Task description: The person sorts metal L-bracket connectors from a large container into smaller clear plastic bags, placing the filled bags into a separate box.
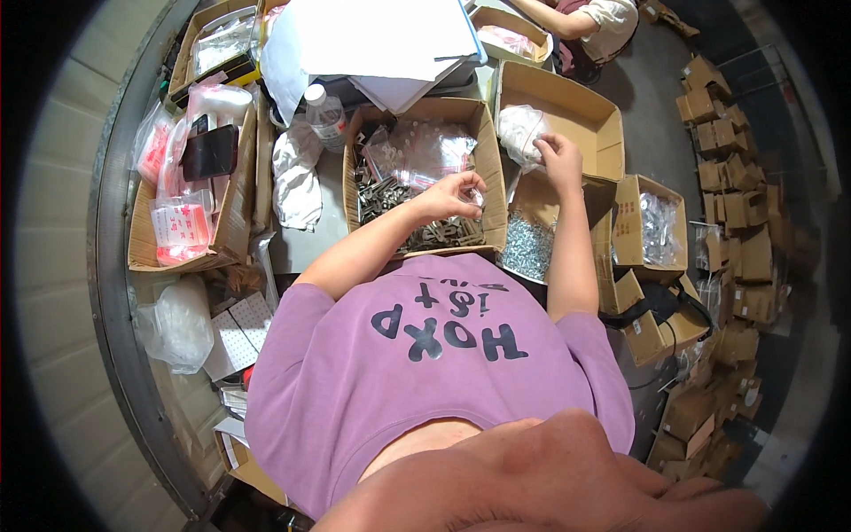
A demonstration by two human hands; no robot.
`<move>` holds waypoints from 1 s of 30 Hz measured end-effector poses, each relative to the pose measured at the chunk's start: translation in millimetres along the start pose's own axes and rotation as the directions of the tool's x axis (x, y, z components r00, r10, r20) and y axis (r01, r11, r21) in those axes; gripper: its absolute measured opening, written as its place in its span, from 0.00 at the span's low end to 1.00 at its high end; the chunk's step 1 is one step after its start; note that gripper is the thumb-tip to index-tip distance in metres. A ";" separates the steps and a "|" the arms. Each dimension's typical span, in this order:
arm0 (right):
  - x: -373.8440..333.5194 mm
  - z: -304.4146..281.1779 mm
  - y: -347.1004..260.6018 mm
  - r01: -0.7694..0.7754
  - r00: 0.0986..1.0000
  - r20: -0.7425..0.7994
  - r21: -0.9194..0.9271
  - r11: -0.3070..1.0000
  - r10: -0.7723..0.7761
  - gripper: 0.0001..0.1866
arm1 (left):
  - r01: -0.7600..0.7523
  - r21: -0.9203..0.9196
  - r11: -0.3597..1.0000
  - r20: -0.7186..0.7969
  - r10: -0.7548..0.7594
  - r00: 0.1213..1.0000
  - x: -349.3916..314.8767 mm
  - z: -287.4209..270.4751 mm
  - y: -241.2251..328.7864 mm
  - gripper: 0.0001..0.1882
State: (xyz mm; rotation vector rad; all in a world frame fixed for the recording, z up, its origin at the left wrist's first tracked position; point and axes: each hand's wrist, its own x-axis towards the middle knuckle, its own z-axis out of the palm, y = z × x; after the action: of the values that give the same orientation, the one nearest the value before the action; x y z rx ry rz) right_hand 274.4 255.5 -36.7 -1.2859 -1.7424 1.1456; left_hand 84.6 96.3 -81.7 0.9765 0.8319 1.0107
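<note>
My left hand [449, 197] is closed in a pinch on what looks like a small clear plastic bag [475, 199], above a cardboard box [497, 168] of metal parts. Dark metal pieces [383, 195] fill that box, with a heap of clear zip bags [434, 146] lying on top of them. To the right, my right hand [560, 163] has its thumb and fingers closed at the edge of a crumpled whitish plastic bag [521, 127]; its fingertips are partly hidden. Many small silvery screws or similar pieces [528, 244] lie in a container below my right wrist.
A clear bottle [325, 117] stands behind the metal-parts box, beside a white cloth [297, 177]. At left, a cardboard box [239, 239] holds bags and a dark phone [210, 152]. Papers [372, 35] lie at the back. Another person [585, 22] sits at far right; stacked cartons [740, 230] line the right side.
</note>
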 end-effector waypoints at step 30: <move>-100.1 32.5 -25.4 0.160 0.926 0.360 -0.095 0.983 -0.116 0.09 | -0.143 0.477 0.867 -0.191 0.261 0.946 -5.9 10.3 11.4 0.08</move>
State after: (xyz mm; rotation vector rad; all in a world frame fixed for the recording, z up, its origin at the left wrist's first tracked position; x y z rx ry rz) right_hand 264.6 148.1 -27.6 -1.0508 -2.1593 1.2619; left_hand 88.7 90.5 -66.9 1.3811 1.2353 1.1620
